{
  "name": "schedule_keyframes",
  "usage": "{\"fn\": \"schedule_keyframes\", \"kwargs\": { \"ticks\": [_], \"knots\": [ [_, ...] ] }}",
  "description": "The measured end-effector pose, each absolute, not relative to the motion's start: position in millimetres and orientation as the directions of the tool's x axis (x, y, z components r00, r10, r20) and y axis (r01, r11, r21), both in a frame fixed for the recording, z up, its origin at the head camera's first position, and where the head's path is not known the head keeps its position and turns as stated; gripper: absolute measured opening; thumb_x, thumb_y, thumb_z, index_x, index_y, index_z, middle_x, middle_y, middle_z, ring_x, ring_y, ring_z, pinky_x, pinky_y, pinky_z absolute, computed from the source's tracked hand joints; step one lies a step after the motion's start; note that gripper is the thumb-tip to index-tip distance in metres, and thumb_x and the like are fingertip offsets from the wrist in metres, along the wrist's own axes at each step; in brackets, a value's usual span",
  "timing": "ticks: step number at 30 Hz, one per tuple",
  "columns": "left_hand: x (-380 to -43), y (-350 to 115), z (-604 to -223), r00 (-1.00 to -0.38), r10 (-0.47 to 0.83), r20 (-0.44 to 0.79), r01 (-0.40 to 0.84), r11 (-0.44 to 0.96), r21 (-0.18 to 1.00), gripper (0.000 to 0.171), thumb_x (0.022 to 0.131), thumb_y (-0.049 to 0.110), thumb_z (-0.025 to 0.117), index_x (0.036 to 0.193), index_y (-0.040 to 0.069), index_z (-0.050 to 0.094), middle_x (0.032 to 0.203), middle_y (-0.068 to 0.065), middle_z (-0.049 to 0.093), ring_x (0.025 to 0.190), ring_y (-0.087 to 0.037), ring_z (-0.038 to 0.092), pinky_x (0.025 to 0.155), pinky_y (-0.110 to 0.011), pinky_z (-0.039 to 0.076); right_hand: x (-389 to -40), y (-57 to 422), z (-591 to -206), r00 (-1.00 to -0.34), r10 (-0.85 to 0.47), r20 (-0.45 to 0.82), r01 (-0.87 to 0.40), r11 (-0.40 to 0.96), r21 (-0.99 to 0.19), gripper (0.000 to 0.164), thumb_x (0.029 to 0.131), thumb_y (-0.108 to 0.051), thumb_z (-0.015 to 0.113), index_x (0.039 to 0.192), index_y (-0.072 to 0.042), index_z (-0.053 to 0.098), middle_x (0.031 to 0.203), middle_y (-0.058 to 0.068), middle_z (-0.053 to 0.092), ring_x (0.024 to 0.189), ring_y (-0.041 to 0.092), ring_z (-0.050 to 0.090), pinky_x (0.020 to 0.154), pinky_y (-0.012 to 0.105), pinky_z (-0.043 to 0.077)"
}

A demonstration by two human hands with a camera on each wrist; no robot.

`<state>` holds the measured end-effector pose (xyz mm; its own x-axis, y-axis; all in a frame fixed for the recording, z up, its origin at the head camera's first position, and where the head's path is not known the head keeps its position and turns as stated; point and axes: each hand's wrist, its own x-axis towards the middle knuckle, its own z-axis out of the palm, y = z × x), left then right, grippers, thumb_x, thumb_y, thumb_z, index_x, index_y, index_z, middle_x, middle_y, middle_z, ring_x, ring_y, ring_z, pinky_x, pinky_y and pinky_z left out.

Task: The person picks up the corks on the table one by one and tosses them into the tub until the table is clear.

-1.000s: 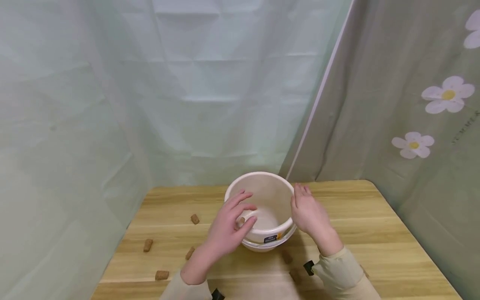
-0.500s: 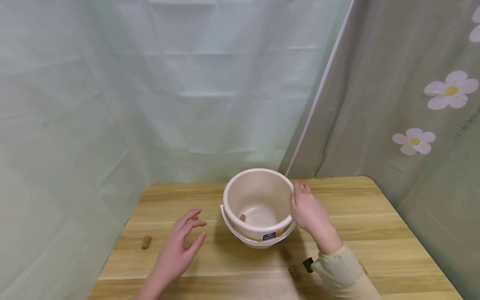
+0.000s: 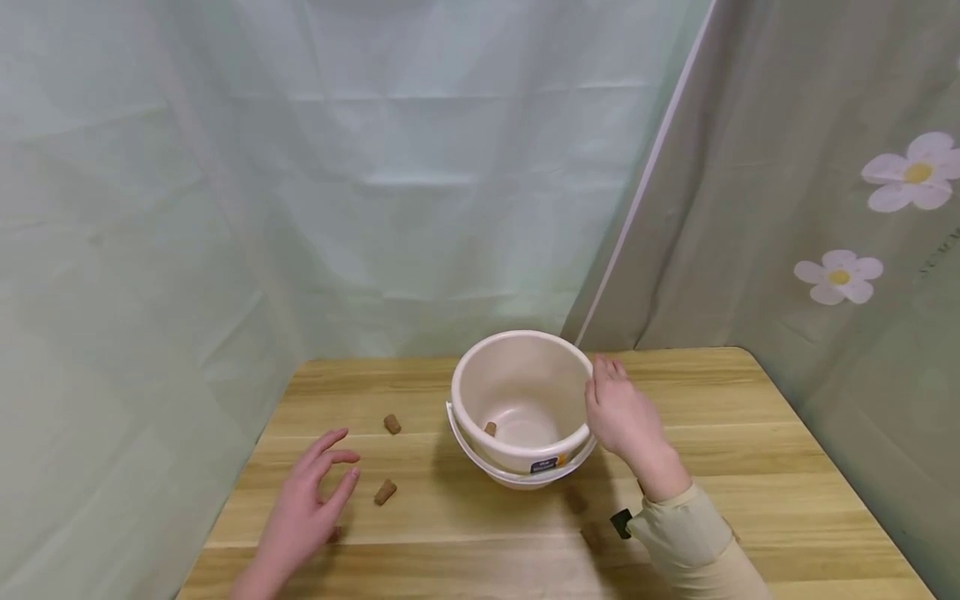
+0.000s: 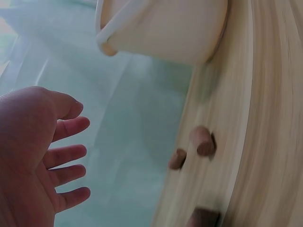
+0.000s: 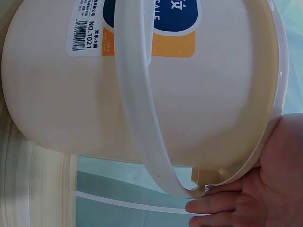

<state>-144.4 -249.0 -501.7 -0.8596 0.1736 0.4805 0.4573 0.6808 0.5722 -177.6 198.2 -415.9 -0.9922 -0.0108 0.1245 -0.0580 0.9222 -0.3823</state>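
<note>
A cream bucket (image 3: 525, 454) with a white handle stands upright on the table, and one cork (image 3: 491, 428) lies inside it. My right hand (image 3: 626, 417) holds the bucket's rim on the right; in the right wrist view its fingers (image 5: 215, 203) reach past the rim beside the handle joint, with the thumb hidden. On the left, my left hand (image 3: 303, 496) hovers over the table with its fingers spread and loosely bent, nothing in it. One cork (image 3: 335, 533) is mostly hidden under this hand. Two other corks, a nearer cork (image 3: 386, 492) and a farther cork (image 3: 392, 424), lie between hand and bucket.
The wooden table (image 3: 465, 550) ends at a pale green curtain (image 3: 420, 250) behind and a grey-green flowered curtain (image 3: 750, 208) on the right. Two dim corks, one being this cork (image 3: 576, 500), lie in shadow before the bucket, near my right sleeve (image 3: 686, 533).
My left hand has moved from over the bucket to the left and toward me, leaving the cork inside the bucket in plain view. My right hand stays on the rim.
</note>
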Motion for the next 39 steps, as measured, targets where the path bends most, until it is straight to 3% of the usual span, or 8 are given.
{"fn": "schedule_keyframes", "kwargs": {
  "ticks": [5,9,13,15,19,24,32,39],
  "knots": [
    [-143,-263,-502,-0.869,0.150,0.471,0.433,0.692,0.577,0.013,0.098,0.005,0.077,0.108,0.012,0.073,0.144,-0.017,0.062,0.139,-0.047,0.051,0.110,-0.008,0.023,-178,198,-416,-0.992,-0.009,0.127,-0.058,0.920,-0.388,0.058,0.115,-0.023,0.030,0.161,0.013,0.032,0.165,0.032,0.034,0.154,0.051,0.030,0.123,0.065,0.029],
    [-144,-276,-504,-0.885,0.115,0.452,0.388,0.720,0.575,0.012,0.099,0.008,0.078,0.110,0.011,0.073,0.145,-0.018,0.062,0.134,-0.045,0.055,0.106,-0.020,0.038,-178,199,-417,-0.991,-0.008,0.130,-0.059,0.918,-0.392,0.059,0.115,-0.024,0.030,0.161,0.013,0.031,0.165,0.032,0.034,0.154,0.051,0.030,0.123,0.066,0.029],
    [-147,-289,-508,-0.895,0.088,0.438,0.346,0.755,0.556,0.014,0.099,0.011,0.077,0.112,0.006,0.073,0.145,-0.021,0.060,0.129,-0.046,0.057,0.092,-0.036,0.048,-180,200,-416,-0.991,-0.014,0.132,-0.064,0.922,-0.383,0.059,0.115,-0.025,0.030,0.162,0.013,0.030,0.166,0.031,0.034,0.154,0.051,0.030,0.122,0.066,0.029],
    [-148,-296,-509,-0.897,0.078,0.435,0.334,0.764,0.552,0.015,0.099,0.009,0.077,0.112,0.003,0.072,0.143,-0.024,0.060,0.127,-0.048,0.057,0.090,-0.048,0.049,-180,201,-416,-0.991,-0.015,0.130,-0.064,0.922,-0.381,0.059,0.115,-0.025,0.029,0.162,0.012,0.030,0.166,0.030,0.034,0.154,0.051,0.030,0.122,0.066,0.029],
    [-150,-306,-512,-0.903,0.046,0.428,0.302,0.775,0.555,0.016,0.098,0.006,0.076,0.111,-0.002,0.072,0.135,-0.029,0.060,0.118,-0.049,0.059,0.091,-0.060,0.046,-180,201,-416,-0.992,-0.012,0.128,-0.060,0.923,-0.381,0.059,0.115,-0.024,0.030,0.162,0.012,0.031,0.166,0.031,0.034,0.154,0.051,0.031,0.122,0.066,0.029],
    [-151,-319,-518,-0.934,-0.015,0.358,0.203,0.802,0.562,0.025,0.101,0.014,0.074,0.115,-0.006,0.070,0.130,-0.028,0.058,0.110,-0.045,0.058,0.090,-0.061,0.047,-179,200,-417,-0.992,-0.014,0.123,-0.059,0.925,-0.375,0.059,0.115,-0.024,0.030,0.161,0.012,0.032,0.166,0.030,0.035,0.154,0.051,0.032,0.122,0.066,0.031],
    [-159,-334,-528,-0.966,-0.044,0.253,0.102,0.837,0.537,0.045,0.102,0.020,0.073,0.126,-0.017,0.061,0.131,-0.042,0.048,0.121,-0.061,0.049,0.097,-0.074,0.042,-177,199,-416,-0.991,-0.012,0.130,-0.059,0.928,-0.367,0.058,0.115,-0.023,0.030,0.161,0.013,0.031,0.166,0.030,0.034,0.154,0.050,0.032,0.122,0.065,0.030],
    [-171,-341,-532,-0.991,-0.115,0.064,-0.077,0.901,0.426,0.070,0.106,0.047,0.063,0.132,-0.018,0.056,0.134,-0.047,0.044,0.122,-0.065,0.046,0.096,-0.076,0.042,-178,198,-415,-0.991,-0.007,0.130,-0.055,0.931,-0.362,0.058,0.115,-0.023,0.031,0.161,0.013,0.032,0.165,0.030,0.036,0.153,0.051,0.034,0.122,0.066,0.031]
  ]
}}
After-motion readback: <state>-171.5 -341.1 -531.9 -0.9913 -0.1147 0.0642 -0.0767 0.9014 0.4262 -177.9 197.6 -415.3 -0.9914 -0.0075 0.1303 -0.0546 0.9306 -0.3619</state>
